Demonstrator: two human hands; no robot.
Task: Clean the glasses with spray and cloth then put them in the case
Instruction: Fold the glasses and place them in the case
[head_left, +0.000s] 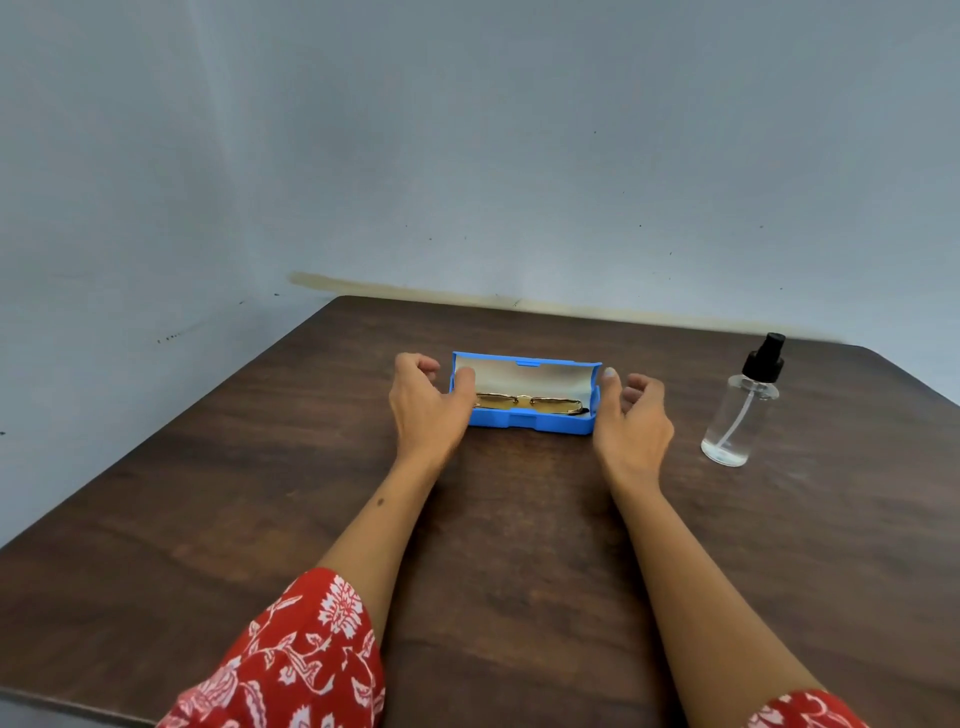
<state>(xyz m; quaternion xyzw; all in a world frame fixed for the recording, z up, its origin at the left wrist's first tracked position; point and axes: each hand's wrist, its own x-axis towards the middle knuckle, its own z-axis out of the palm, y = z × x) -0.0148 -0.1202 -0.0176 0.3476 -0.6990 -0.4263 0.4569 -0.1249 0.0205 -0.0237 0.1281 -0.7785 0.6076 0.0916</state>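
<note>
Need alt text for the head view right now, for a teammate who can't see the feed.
An open blue glasses case holds gold-framed glasses on a dark wooden table, with the left hand and right hand at its two ends. A clear spray bottle stands upright to the right, apart from the case.
</note>
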